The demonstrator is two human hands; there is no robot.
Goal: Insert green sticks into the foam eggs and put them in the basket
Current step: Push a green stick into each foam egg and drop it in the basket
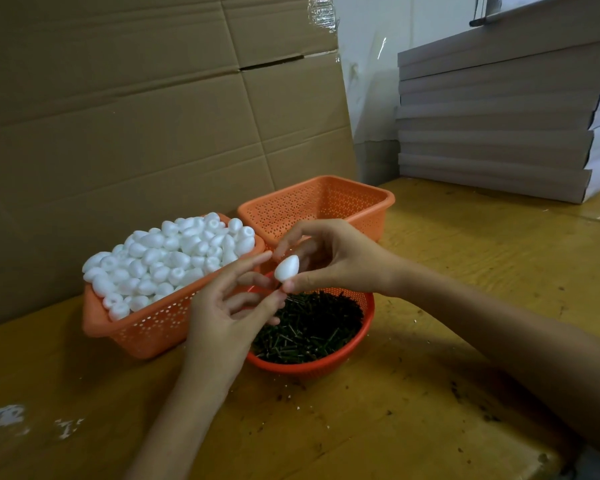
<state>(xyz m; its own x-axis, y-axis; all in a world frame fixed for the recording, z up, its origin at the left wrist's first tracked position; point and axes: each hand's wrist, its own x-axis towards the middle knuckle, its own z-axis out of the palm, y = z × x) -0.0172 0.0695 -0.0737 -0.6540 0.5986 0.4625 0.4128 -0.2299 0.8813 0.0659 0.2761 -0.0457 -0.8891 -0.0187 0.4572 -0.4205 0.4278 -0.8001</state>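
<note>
At frame centre the right hand (336,261) pinches a foam egg (287,268) over the red bowl (368,315) of green sticks (312,325), while the left hand (229,306), fingers loosely bent, meets the egg's base; I cannot tell whether it pinches a stick.

cardboard wall (136,133) close behind far basket (291,213)

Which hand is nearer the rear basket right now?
Right. The right hand sits just before the front wall of the rear basket, holding an egg. The left hand is farther toward the person, by the stick bowl and the full egg basket.
</note>
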